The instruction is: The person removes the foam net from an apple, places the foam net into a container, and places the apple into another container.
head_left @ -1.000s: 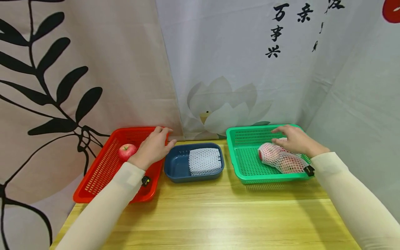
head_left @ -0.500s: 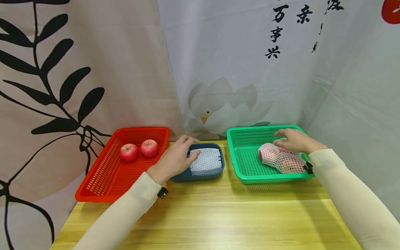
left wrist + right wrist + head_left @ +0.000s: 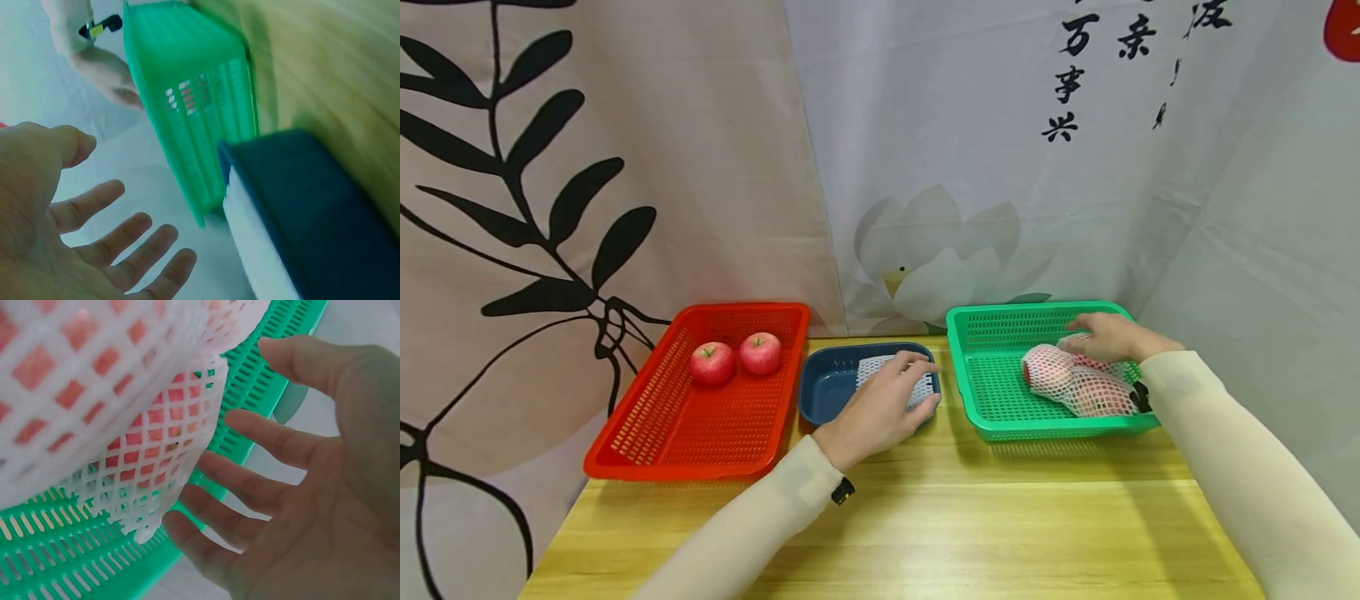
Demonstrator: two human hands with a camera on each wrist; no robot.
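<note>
My left hand [image 3: 883,412] hovers over the blue plastic basin [image 3: 827,387], fingers spread and holding nothing. Partly hidden behind it are white foam net sleeves [image 3: 871,367] in the basin's right half. In the left wrist view the fingers are apart from the basin [image 3: 306,194]. My right hand [image 3: 1116,337] is over the back right of the green basket [image 3: 992,387], its fingers loosely extended beside apples in white foam nets [image 3: 1048,368]. The right wrist view shows these fingertips close to one netted apple [image 3: 156,437]; contact is hard to tell.
A red basket [image 3: 700,433] at the left holds two bare apples [image 3: 712,364]. The wooden table [image 3: 970,525] extends in front of the containers. A printed curtain [image 3: 715,167] hangs right behind them.
My left hand has moved right, from above the red basket to above the foam sleeves in the blue basin, uncovering the second bare apple. The right hand stays nearly in place.
</note>
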